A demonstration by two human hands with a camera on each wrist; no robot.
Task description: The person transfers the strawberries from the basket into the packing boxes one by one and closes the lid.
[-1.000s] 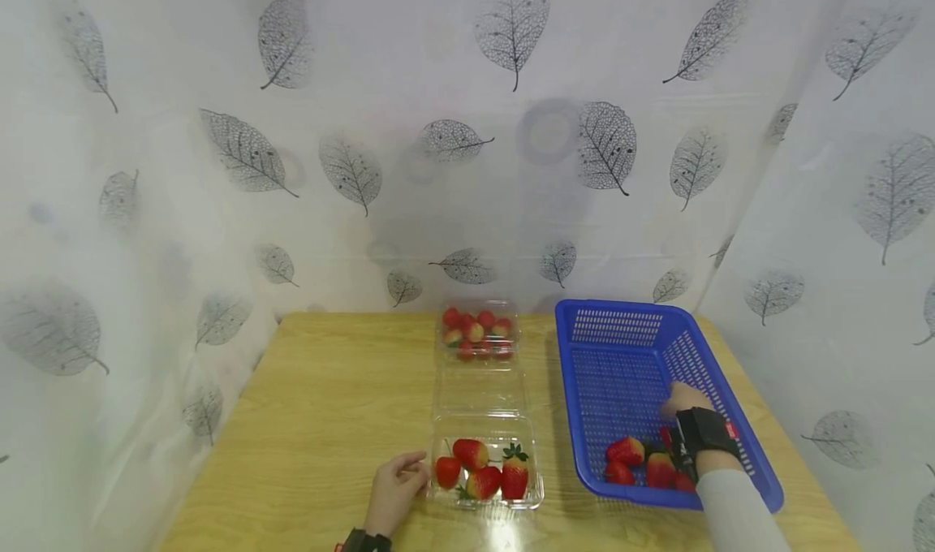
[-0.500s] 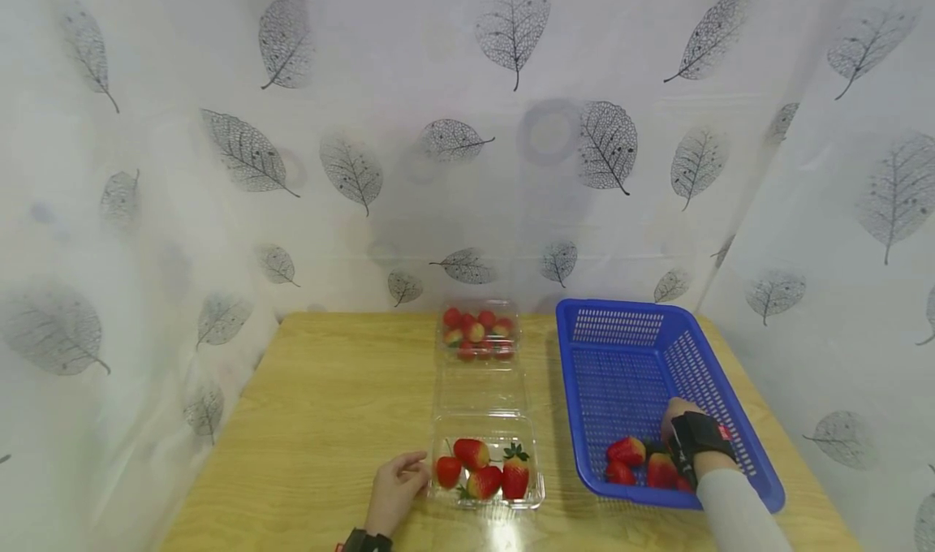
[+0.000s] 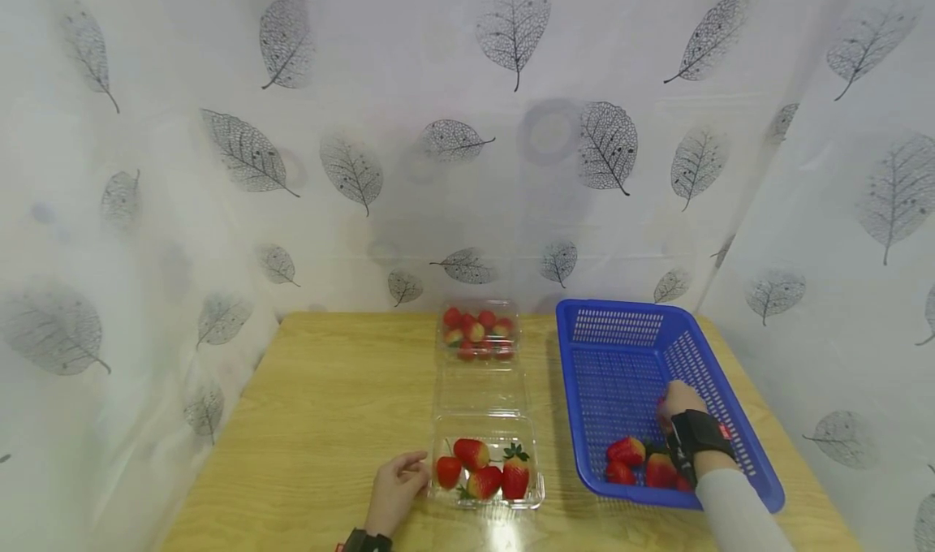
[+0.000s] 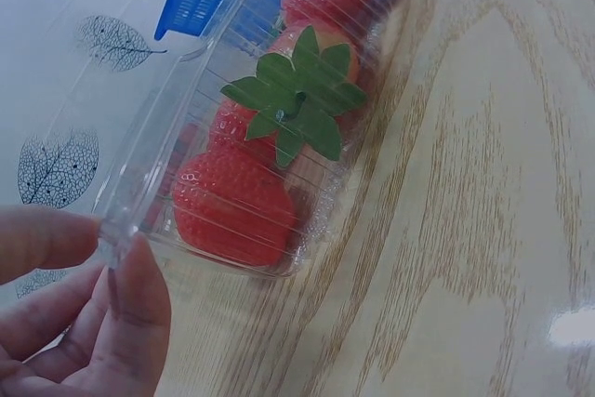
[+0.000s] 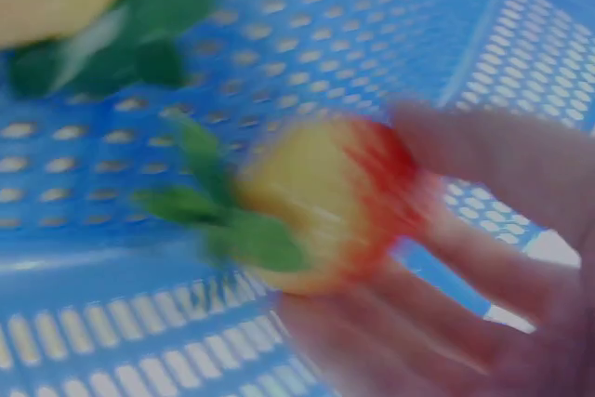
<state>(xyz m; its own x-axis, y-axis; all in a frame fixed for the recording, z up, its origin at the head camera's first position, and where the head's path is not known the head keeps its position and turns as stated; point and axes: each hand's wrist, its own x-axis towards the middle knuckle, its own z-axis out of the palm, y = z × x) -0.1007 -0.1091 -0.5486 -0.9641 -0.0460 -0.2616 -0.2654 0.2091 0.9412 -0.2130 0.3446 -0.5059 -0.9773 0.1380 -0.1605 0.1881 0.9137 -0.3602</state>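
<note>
My left hand (image 3: 397, 491) is at the near left corner of a clear plastic box (image 3: 538, 487), its thumb and a finger pinching the corner rim, as the left wrist view shows. Inside that box lie several strawberries (image 3: 484, 482), some with green leaves; its clear lid is folded back, away from me. Over in the blue basket (image 3: 568, 406), my right hand (image 3: 681, 402) grips a red and pale yellow strawberry (image 5: 325, 202) by its red end, green leaves pointing away from the palm. More strawberries (image 3: 626, 451) lie at the basket's near end, some partly hidden by my wrist.
Beyond the lid, a second clear box (image 3: 478, 333) full of strawberries stands at the back edge of the wooden table (image 3: 329, 398). Leaf-printed sheeting (image 3: 467, 203) hangs behind and on both sides. The basket's raised walls surround my right hand.
My right hand dips a little toward me inside the basket, then moves back away with a strawberry showing in its fingers. The left hand and both boxes stay put.
</note>
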